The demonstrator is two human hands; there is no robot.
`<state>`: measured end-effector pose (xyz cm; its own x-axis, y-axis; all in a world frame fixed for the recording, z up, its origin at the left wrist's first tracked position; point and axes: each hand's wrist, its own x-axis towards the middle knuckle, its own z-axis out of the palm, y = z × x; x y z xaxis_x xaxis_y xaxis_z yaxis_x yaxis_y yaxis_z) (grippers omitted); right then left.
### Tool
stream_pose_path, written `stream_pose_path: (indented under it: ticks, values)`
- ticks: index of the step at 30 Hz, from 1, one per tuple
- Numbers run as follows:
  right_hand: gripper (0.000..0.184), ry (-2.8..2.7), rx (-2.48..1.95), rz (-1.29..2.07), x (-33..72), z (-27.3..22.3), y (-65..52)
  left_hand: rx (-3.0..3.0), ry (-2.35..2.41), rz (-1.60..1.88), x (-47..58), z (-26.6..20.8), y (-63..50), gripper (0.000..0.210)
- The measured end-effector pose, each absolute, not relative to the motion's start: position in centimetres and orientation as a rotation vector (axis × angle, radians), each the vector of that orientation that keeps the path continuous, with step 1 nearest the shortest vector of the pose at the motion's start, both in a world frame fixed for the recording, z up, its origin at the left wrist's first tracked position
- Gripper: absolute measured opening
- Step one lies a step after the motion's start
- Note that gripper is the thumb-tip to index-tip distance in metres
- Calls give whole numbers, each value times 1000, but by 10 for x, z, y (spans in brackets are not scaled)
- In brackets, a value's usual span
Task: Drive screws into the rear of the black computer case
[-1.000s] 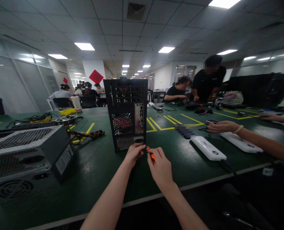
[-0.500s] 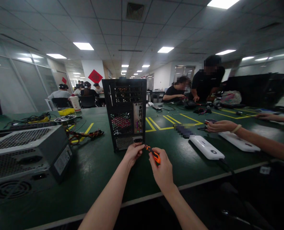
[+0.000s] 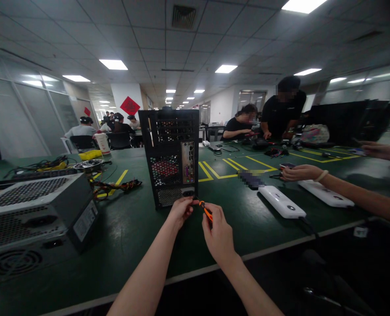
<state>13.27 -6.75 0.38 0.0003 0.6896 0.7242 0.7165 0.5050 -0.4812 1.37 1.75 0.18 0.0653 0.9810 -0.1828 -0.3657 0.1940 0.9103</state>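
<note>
A black computer case [image 3: 150, 175] stands upright on the green table, its rear panel facing me. My right hand [image 3: 217, 230] is closed around the orange and black handle of a screwdriver [image 3: 207, 212]. The screwdriver's tip points at the lower right corner of the rear panel, beside the power socket. Close to that corner my left hand [image 3: 182, 210] has its fingers pinched together near the tip. Whatever lies between those fingers is too small to make out.
Two power supply units [image 3: 46, 210] lie at the left, with bundled cables [image 3: 122, 186] behind them. White power banks [image 3: 280, 202] rest at the right, near another person's arm [image 3: 343, 189]. A paper cup [image 3: 102, 142] stands at the back. The table's front edge [image 3: 247, 256] runs below my arms.
My right hand has turned around the screwdriver, and less of the handle shows now. The left hand stays at the case's lower corner. The view has shifted slightly.
</note>
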Motion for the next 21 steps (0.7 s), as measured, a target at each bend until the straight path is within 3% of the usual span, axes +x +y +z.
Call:
stream_pose_path:
  ticks: [9, 21]
  values:
    - [19, -1652, -1290, -67, 135, 5, -69, 823, 983, 1187, 13, 3, 17, 20]
    - [23, -1700, -1260, -134, 132, 1, -70, 830, 1005, 1197, 13, -1, 19, 23]
